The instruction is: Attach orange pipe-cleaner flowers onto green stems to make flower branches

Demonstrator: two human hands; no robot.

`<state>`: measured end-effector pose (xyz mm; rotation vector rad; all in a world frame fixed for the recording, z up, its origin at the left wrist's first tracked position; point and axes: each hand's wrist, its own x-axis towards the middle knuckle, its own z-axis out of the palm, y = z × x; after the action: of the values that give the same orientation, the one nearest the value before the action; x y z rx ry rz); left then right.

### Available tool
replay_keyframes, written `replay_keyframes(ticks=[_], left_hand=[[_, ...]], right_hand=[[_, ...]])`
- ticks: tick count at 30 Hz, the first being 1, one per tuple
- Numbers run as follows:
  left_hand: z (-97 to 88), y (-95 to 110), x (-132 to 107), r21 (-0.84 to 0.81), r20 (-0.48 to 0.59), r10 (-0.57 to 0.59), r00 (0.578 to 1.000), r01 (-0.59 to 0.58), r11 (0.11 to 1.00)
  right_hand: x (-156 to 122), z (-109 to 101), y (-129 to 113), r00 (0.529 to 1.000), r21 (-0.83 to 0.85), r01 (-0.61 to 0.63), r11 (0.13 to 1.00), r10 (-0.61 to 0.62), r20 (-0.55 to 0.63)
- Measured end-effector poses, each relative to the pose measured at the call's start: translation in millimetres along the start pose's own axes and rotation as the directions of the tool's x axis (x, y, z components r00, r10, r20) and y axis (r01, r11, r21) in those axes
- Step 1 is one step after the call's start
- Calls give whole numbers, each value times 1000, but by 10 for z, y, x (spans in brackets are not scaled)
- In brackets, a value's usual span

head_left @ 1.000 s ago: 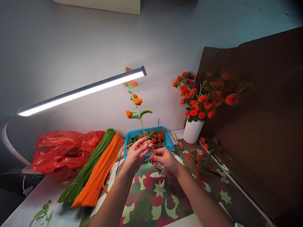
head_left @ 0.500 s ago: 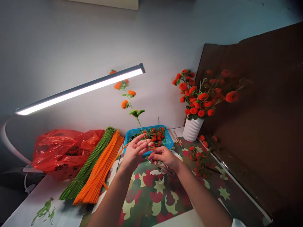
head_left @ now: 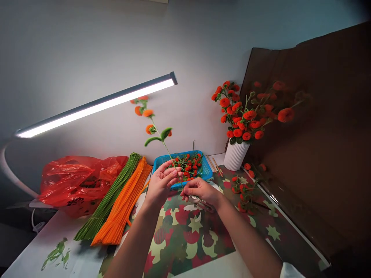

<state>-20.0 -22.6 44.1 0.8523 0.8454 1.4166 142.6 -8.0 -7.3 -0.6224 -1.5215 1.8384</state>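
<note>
Between my hands stands a long artificial flower stem (head_left: 167, 147), tilted to the left, with orange pompom blooms along its upper part and two green leaves midway. My left hand (head_left: 162, 181) steadies the stem against its fingers, palm turned partly up. Lower down, my right hand (head_left: 199, 191) pinches the bottom end of the stem between thumb and fingers. A pair of scissors (head_left: 198, 201) shows under my right hand; whether they hang from it or lie on the table I cannot tell. Behind the hands is a blue basket (head_left: 208, 173) holding small red-orange flower sprigs (head_left: 189, 166).
Green pipe cleaners (head_left: 108, 200) and orange pipe cleaners (head_left: 123, 204) lie left, beside a red plastic bag (head_left: 84, 181). A lamp (head_left: 101, 104) reaches over the table. Right stands a white vase (head_left: 236, 156) of red-orange flowers; loose sprigs (head_left: 245, 193) lie before it near a brown board (head_left: 313, 135).
The flower stem has turned and leans further left, its leaves now spread apart. Both hands keep hold of it at nearly the same spot.
</note>
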Motion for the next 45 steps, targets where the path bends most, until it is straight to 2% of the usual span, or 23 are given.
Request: replay_keyframes(ticks=[3, 8, 14, 21, 26, 31, 35, 39, 45], left_hand=[[16, -21, -17, 25, 8, 19, 1000, -19, 999], [19, -95, -40, 198, 2, 85, 996, -83, 977], [-2, -11, -49, 123, -14, 27, 1000, -25, 992], [28, 54, -106, 111, 84, -6, 996, -3, 994], [16, 46, -111, 130, 122, -29, 992, 13, 991], [45, 87, -142, 116, 98, -41, 994, 30, 993], [41, 91, -177, 197, 79, 29, 996, -44, 979], [37, 90, -189, 223, 37, 69, 997, -75, 972], [75, 119, -140, 58, -66, 19, 998, -15, 998]], right_hand=[[1, 44, -28, 998, 1, 43, 999, -43, -46], [-3, 109, -60, 996, 15, 54, 998, -52, -78], [-16, 53, -53, 997, 27, 68, 997, -67, -43], [-25, 44, -51, 998, 30, -2, 1000, 0, 56], [-29, 82, -65, 995, -22, 8, 1000, -6, 99], [-88, 154, -188, 988, -201, 145, 969, -132, 76], [-141, 220, -282, 983, -307, 186, 934, -176, 60], [-138, 223, -249, 985, -239, 172, 956, -164, 53], [-73, 135, -153, 989, -25, 137, 990, -136, 51]])
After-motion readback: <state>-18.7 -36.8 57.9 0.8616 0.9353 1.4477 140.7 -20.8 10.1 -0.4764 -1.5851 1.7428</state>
